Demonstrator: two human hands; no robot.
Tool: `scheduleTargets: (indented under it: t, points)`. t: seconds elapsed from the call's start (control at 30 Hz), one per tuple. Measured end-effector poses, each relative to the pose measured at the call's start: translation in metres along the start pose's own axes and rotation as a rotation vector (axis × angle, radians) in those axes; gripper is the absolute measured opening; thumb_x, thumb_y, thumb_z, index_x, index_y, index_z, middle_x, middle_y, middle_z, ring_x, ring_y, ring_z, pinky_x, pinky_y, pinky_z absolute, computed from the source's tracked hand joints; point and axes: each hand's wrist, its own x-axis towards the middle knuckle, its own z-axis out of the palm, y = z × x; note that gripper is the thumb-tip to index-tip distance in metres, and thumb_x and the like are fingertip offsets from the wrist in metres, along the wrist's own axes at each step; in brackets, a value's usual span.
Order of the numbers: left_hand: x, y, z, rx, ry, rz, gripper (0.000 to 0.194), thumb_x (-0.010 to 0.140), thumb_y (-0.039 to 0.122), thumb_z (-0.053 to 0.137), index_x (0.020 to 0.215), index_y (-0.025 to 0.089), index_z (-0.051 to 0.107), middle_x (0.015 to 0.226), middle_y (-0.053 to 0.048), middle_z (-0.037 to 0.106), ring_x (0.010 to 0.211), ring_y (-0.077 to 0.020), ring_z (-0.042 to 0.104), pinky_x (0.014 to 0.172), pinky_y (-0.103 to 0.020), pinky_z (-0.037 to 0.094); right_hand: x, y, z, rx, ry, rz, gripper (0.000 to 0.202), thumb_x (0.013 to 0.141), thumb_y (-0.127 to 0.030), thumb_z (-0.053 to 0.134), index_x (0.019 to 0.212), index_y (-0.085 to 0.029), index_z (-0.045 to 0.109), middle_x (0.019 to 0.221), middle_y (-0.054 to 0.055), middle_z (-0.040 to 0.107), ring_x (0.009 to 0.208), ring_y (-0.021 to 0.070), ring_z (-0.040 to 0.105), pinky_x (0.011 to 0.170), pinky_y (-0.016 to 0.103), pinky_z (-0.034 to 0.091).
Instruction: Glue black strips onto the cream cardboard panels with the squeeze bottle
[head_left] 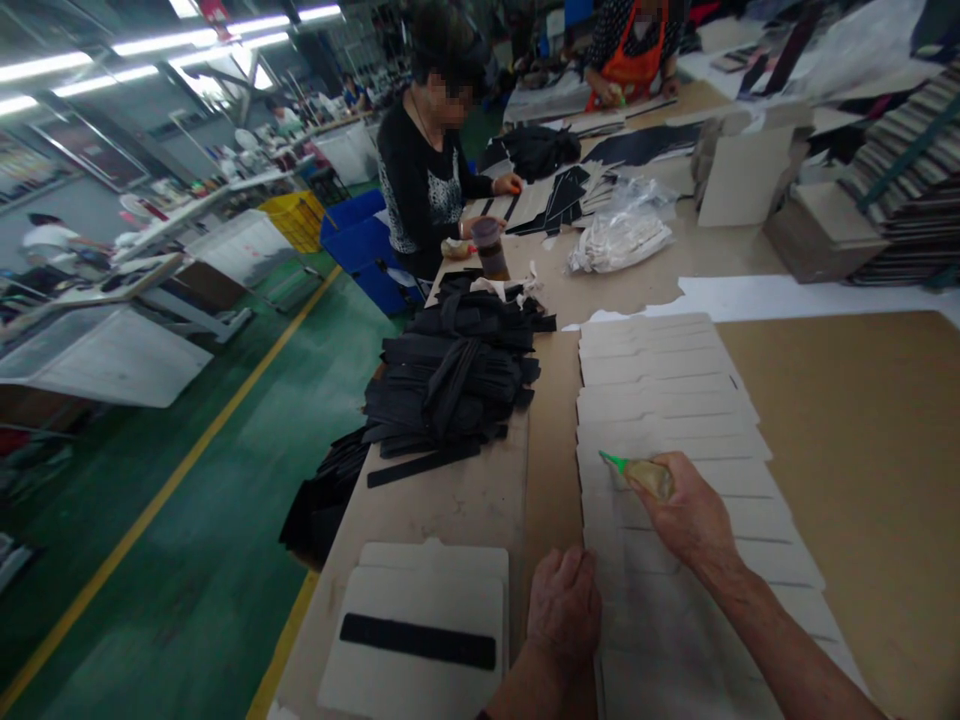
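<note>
My right hand (694, 510) is closed around a small tan glue bottle (651, 479) with a green nozzle, whose tip points left over the overlapping pale boards (675, 420). My left hand (564, 605) rests at the left edge of these boards, fingers curled; whether anything is under them is hidden. To its left lies a stack of pale boards (412, 585) with a black strip (417, 641) across the top one. Farther up the table is a heap of black strips (450, 370), with one loose strip (424, 465) in front of it.
A person (431, 150) in black works at the table's far left side, and another in an orange apron (637, 55) stands behind. Beyond the heap are a brown jar (490, 248) and a plastic bag (622, 235). Stacked boards (911, 170) stand at the back right.
</note>
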Motion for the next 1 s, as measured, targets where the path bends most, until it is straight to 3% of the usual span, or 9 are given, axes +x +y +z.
scheduleTargets:
  t: [0.23, 0.43, 0.63, 0.87, 1.0]
  points:
    - [0.000, 0.001, -0.003, -0.004, -0.029, 0.002, 0.039, 0.086, 0.013, 0.052, 0.123, 0.022, 0.062, 0.115, -0.007, 0.070, 0.103, -0.0253, 0.064, 0.097, -0.044, 0.056, -0.003, -0.008, 0.010, -0.010, -0.010, -0.117, 0.028, 0.087, -0.052, 0.053, 0.098, -0.026, 0.056, 0.093, 0.005, 0.067, 0.077, 0.0228, 0.062, 0.065, 0.031, 0.040]
    - [0.001, 0.001, -0.004, -0.004, -0.020, 0.002, 0.039, 0.086, 0.013, 0.053, 0.123, 0.023, 0.062, 0.115, -0.006, 0.070, 0.102, -0.0254, 0.064, 0.093, -0.041, 0.057, -0.001, -0.006, 0.010, -0.005, 0.021, -0.046, 0.034, 0.084, -0.056, 0.057, 0.099, -0.026, 0.055, 0.089, 0.004, 0.066, 0.075, 0.0239, 0.062, 0.065, 0.032, 0.040]
    - [0.004, 0.000, -0.006, -0.004, -0.017, 0.019, 0.043, 0.081, 0.008, 0.051, 0.120, 0.023, 0.062, 0.113, -0.006, 0.070, 0.100, -0.0245, 0.065, 0.095, -0.040, 0.056, -0.003, -0.009, 0.017, 0.011, -0.008, -0.146, 0.027, 0.087, -0.049, 0.053, 0.099, -0.024, 0.055, 0.097, 0.006, 0.066, 0.080, 0.0239, 0.063, 0.067, 0.032, 0.040]
    - [0.004, 0.004, -0.012, -0.064, 0.072, -0.088, 0.034, 0.091, 0.009, 0.044, 0.120, 0.020, 0.059, 0.116, -0.009, 0.068, 0.108, -0.0212, 0.064, 0.095, -0.035, 0.056, -0.002, 0.013, -0.006, 0.072, 0.083, 0.059, 0.043, 0.077, -0.061, 0.058, 0.100, -0.025, 0.058, 0.090, 0.005, 0.069, 0.075, 0.0249, 0.063, 0.065, 0.033, 0.043]
    - [0.024, 0.002, -0.013, -0.175, 0.120, -0.218, 0.023, 0.098, 0.012, 0.041, 0.106, 0.021, 0.060, 0.100, -0.006, 0.067, 0.092, -0.0178, 0.067, 0.080, -0.031, 0.058, -0.003, 0.015, -0.016, 0.173, 0.114, 0.108, 0.046, 0.072, -0.064, 0.060, 0.095, -0.025, 0.058, 0.077, 0.003, 0.068, 0.066, 0.0230, 0.062, 0.060, 0.032, 0.045]
